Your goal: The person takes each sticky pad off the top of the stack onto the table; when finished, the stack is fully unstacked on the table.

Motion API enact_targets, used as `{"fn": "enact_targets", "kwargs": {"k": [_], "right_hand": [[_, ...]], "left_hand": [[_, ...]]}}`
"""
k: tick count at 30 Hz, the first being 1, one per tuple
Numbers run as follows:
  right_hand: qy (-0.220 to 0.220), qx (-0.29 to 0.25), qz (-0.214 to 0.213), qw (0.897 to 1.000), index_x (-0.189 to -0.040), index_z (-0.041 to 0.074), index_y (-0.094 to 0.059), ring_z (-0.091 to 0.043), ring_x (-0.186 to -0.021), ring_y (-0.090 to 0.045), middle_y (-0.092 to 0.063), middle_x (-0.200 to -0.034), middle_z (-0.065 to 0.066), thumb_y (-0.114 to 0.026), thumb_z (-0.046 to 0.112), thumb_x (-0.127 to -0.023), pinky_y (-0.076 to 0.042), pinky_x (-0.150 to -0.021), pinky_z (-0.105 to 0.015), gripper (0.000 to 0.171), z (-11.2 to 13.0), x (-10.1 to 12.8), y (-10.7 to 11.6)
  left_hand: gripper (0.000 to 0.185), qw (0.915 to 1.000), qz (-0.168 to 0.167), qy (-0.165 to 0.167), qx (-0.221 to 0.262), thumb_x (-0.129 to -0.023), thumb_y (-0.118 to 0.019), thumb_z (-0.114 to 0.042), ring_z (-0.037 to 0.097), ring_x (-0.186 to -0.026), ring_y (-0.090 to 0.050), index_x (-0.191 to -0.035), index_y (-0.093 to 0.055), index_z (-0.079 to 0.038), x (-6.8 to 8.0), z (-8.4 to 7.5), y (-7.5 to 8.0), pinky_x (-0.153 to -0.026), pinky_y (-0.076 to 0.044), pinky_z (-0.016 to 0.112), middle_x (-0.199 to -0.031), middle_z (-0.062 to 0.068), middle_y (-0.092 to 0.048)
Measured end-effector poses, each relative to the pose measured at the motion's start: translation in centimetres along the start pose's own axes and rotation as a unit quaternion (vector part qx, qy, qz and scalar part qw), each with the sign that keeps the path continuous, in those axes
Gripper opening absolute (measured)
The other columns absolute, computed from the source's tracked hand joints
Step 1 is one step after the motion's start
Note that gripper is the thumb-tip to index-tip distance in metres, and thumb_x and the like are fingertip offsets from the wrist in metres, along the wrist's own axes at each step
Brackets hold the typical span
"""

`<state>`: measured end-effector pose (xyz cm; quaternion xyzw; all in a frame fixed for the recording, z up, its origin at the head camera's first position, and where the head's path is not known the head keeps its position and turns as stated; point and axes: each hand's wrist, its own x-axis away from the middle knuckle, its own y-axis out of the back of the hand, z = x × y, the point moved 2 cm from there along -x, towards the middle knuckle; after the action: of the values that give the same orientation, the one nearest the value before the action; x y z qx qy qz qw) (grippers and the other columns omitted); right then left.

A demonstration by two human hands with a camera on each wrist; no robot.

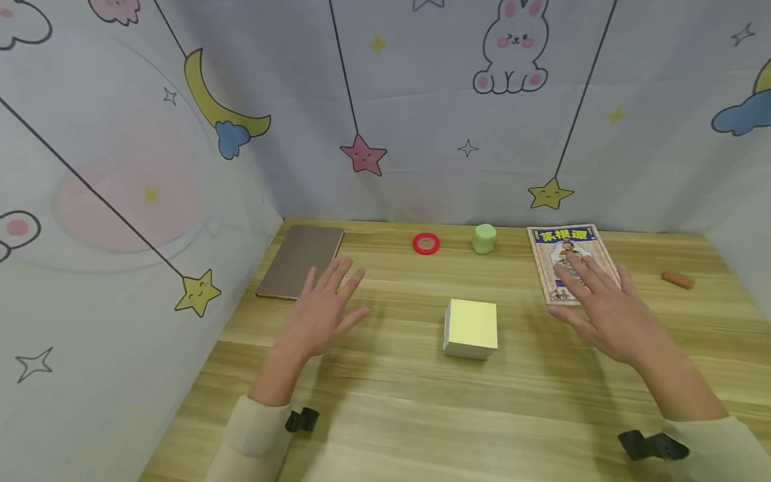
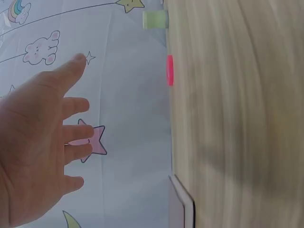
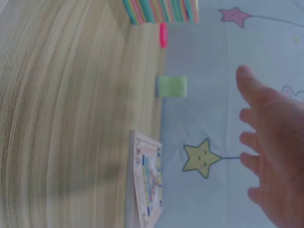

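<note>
Both hands hover over a wooden table [image 1: 391, 415] with fingers spread and hold nothing. My left hand [image 1: 322, 311] floats left of a yellow block of sticky notes [image 1: 472, 327], close to a brown notebook [image 1: 300, 260]. My right hand [image 1: 605, 311] hangs over the near edge of a colourful booklet [image 1: 566, 254]. In the left wrist view the left hand [image 2: 42, 142] shows straight fingers above the table. The right wrist view shows the right hand [image 3: 273, 152] with fingers extended, the booklet [image 3: 147, 185] below it and the sticky notes' striped side [image 3: 159, 10] at the top.
A red ring [image 1: 425, 243] and a small green cylinder [image 1: 484, 239] lie near the back edge. An orange-brown stick [image 1: 678, 280] lies at the far right. Cartoon-printed cloth walls [image 1: 120, 167] close in the left, back and right sides.
</note>
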<state>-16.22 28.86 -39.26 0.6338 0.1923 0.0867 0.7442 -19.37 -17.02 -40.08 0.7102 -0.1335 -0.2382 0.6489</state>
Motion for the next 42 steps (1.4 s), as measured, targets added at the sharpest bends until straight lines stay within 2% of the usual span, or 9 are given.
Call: {"fn": "enact_targets", "kwargs": {"k": [3,7,13,16,20,23,26,30,42], "right_hand": [[0.006,-0.011,-0.003,1.0,-0.155,0.011,-0.029,-0.034,-0.148,-0.009,-0.017,-0.161,-0.015,-0.053,0.049,-0.099,0.01,-0.114,-0.057,0.072,0.4,-0.1,0.2],[0.027,-0.043,-0.008,0.999,-0.155,0.013,-0.03,-0.037,-0.146,-0.015,-0.023,-0.159,-0.018,-0.057,0.045,-0.097,0.007,-0.116,-0.053,0.071,1.5,-0.7,0.6],[0.097,-0.091,-0.021,0.991,-0.148,0.01,-0.043,-0.041,-0.139,-0.03,-0.036,-0.152,-0.018,-0.064,0.039,-0.095,-0.01,-0.116,-0.057,0.064,5.0,-2.0,-0.1],[0.116,-0.115,0.005,0.986,-0.147,0.013,-0.045,-0.039,-0.138,-0.033,-0.036,-0.153,-0.014,-0.065,0.044,-0.093,-0.02,-0.112,-0.06,0.065,7.0,-2.8,-1.2],[0.13,-0.145,0.038,0.98,-0.147,0.014,-0.046,-0.037,-0.138,-0.034,-0.035,-0.154,-0.011,-0.07,0.049,-0.088,-0.023,-0.112,-0.058,0.072,9.3,-3.7,-2.6],[0.14,-0.158,0.048,0.976,-0.147,0.012,-0.046,-0.037,-0.138,-0.035,-0.036,-0.153,-0.014,-0.075,0.046,-0.084,-0.026,-0.111,-0.057,0.077,10.3,-4.2,-3.5],[0.146,-0.157,0.05,0.975,-0.147,0.012,-0.046,-0.038,-0.136,-0.037,-0.038,-0.152,-0.015,-0.078,0.043,-0.082,-0.033,-0.108,-0.055,0.078,10.8,-4.6,-4.3],[0.148,-0.156,0.054,0.975,-0.145,0.011,-0.048,-0.034,-0.134,-0.04,-0.04,-0.151,-0.014,-0.08,0.039,-0.081,-0.037,-0.106,-0.051,0.077,10.9,-4.7,-4.9],[0.157,-0.147,0.038,0.976,-0.139,0.012,-0.056,-0.03,-0.125,-0.049,-0.051,-0.14,-0.011,-0.083,0.038,-0.077,-0.043,-0.101,-0.048,0.072,11.0,-5.4,-5.2]], "left_hand": [[0.078,0.9985,0.006,-0.017,0.052,-0.098,-0.048,-0.057,0.028,-0.148,-0.012,-0.157,-0.02,-0.015,-0.4,-0.7,-0.7,-0.115,-0.01,0.057,-0.161,0.01,-0.018],[0.092,0.9872,0.019,-0.04,0.153,-0.091,-0.061,-0.056,0.026,-0.146,-0.02,-0.158,-0.015,-0.012,-1.2,-2.3,-2.1,-0.116,-0.018,0.05,-0.161,0.007,-0.02],[0.106,0.9726,0.06,-0.074,0.212,-0.084,-0.069,-0.057,0.027,-0.145,-0.023,-0.157,-0.012,-0.007,-3.0,-5.7,-4.0,-0.116,-0.022,0.043,-0.161,0.009,-0.021],[0.11,0.9593,0.083,-0.084,0.257,-0.081,-0.073,-0.056,0.027,-0.146,-0.02,-0.157,-0.011,-0.007,-4.1,-7.2,-5.0,-0.116,-0.021,0.043,-0.161,0.011,-0.02],[0.116,0.9387,0.111,-0.079,0.317,-0.076,-0.079,-0.055,0.024,-0.146,-0.019,-0.158,-0.01,-0.01,-5.3,-8.7,-6.4,-0.116,-0.021,0.043,-0.161,0.009,-0.02],[0.118,0.9306,0.11,-0.082,0.339,-0.072,-0.083,-0.053,0.022,-0.144,-0.025,-0.157,-0.014,-0.008,-6.0,-9.6,-7.3,-0.115,-0.024,0.041,-0.158,0.008,-0.026],[0.116,0.9274,0.095,-0.097,0.349,-0.069,-0.087,-0.047,0.019,-0.136,-0.036,-0.155,-0.02,-0.006,-6.3,-10.3,-7.9,-0.112,-0.031,0.037,-0.151,0.008,-0.036],[0.108,0.9252,0.076,-0.1,0.358,-0.069,-0.089,-0.042,0.016,-0.126,-0.045,-0.152,-0.027,-0.011,-6.5,-10.9,-8.2,-0.106,-0.038,0.033,-0.14,0.003,-0.044],[0.091,0.9222,0.089,-0.068,0.37,-0.073,-0.087,-0.037,0.014,-0.116,-0.051,-0.145,-0.037,-0.011,-6.7,-11.2,-8.0,-0.099,-0.043,0.029,-0.132,0.002,-0.05]]}}
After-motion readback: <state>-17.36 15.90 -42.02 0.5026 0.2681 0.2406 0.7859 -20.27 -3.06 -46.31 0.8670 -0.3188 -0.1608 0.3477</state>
